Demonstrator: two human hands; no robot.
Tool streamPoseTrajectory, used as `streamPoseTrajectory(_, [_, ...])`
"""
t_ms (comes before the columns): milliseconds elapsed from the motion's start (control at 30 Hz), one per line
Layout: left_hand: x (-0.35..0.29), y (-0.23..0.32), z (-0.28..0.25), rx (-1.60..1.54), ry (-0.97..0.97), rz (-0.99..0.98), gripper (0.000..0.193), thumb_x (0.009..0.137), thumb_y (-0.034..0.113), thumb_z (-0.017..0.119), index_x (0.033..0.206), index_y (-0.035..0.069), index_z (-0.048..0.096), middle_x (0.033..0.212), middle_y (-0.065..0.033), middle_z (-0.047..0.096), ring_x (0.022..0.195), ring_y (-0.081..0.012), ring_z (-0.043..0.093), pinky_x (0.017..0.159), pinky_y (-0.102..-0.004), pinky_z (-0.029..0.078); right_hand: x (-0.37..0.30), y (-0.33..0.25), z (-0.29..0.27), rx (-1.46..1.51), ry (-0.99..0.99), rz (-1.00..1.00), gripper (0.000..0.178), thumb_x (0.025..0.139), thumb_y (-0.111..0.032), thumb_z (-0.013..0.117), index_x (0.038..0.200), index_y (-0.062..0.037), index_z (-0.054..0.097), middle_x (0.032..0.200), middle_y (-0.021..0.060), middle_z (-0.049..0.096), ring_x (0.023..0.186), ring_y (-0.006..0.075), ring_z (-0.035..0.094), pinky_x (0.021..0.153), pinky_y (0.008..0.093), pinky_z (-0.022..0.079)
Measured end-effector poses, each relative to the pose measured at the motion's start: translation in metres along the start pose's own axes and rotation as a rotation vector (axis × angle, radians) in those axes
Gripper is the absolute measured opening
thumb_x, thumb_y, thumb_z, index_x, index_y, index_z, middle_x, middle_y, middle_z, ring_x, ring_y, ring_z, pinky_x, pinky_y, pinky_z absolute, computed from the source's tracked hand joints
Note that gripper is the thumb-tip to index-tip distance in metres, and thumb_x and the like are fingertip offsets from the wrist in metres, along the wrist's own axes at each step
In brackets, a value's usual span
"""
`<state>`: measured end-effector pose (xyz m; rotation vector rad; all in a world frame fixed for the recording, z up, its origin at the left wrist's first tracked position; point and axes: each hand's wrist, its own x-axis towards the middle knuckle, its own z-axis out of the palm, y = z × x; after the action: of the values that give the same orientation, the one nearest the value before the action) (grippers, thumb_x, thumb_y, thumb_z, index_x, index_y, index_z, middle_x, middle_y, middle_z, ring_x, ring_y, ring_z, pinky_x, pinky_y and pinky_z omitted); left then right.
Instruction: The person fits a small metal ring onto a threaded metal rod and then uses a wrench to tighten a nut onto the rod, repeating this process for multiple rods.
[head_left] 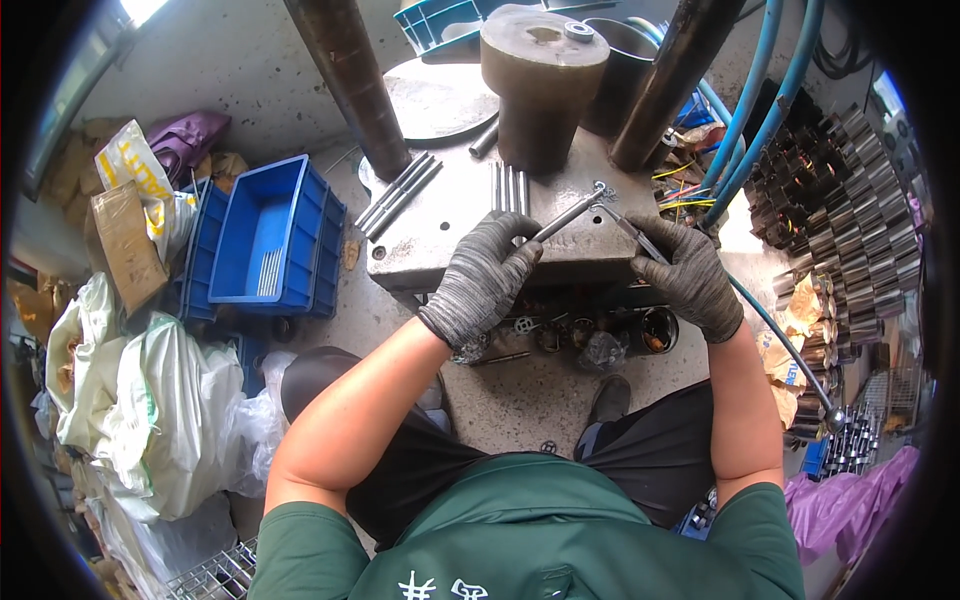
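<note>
Both of my hands wear grey knit gloves. My left hand [485, 270] is closed round one end of a slim metal rod [570, 215], which slants up and to the right over the front of the metal machine bed [460, 215]. In my right hand [690, 275] is a slim pointed metal tool [638, 238], its tip close to the rod's far end; its exact kind is unclear. Small shiny parts [603, 190] lie by that end. Several rods [398, 195] rest in a slanted group to the left, and more metal rods [510, 187] stand lined up just beyond my left hand.
A thick steel cylinder [540, 100] with a bearing [578, 32] on top rises behind, between two dark columns [352, 85]. Blue bins [262, 235] and white sacks [160, 410] are on the left. Blue hoses [765, 110] and stacked metal tubes [840, 210] fill the right.
</note>
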<state>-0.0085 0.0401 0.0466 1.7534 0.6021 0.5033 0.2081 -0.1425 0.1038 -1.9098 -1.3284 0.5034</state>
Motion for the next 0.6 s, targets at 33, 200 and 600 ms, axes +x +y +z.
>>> streamPoseTrajectory(33, [0.002,-0.005,-0.002,0.053,-0.016,0.051,0.017,0.104,0.012,0.062,0.118,0.004,0.069,0.087,-0.0007,0.064,0.08,-0.0074,0.058,0.072,-0.0264,0.052,0.0,-0.002,-0.004,0.002,-0.001,-0.002,0.05,0.085,-0.009,0.074,0.133,0.0003,0.068,0.104,0.0134,0.075,0.094,0.0183,0.07,0.09,0.0344,0.056])
streamPoseTrajectory(200, [0.003,0.002,-0.01,0.143,-0.082,0.17,0.023,0.103,0.014,0.066,0.123,0.003,0.07,0.092,-0.0016,0.068,0.086,-0.009,0.062,0.079,-0.0266,0.054,-0.001,0.007,-0.023,0.006,-0.187,0.043,0.051,0.083,-0.011,0.075,0.133,-0.0003,0.068,0.101,0.0115,0.075,0.092,0.0161,0.069,0.087,0.0349,0.056])
streamPoseTrajectory(600, [-0.002,0.01,-0.005,-0.161,-0.2,0.05,0.034,0.099,0.012,0.056,0.128,0.002,0.068,0.098,-0.0028,0.07,0.075,-0.0065,0.059,0.069,-0.023,0.051,-0.004,-0.005,-0.003,0.099,-0.313,-0.008,0.05,0.085,-0.011,0.078,0.133,0.0008,0.068,0.111,0.0155,0.077,0.102,0.0199,0.072,0.096,0.0363,0.056])
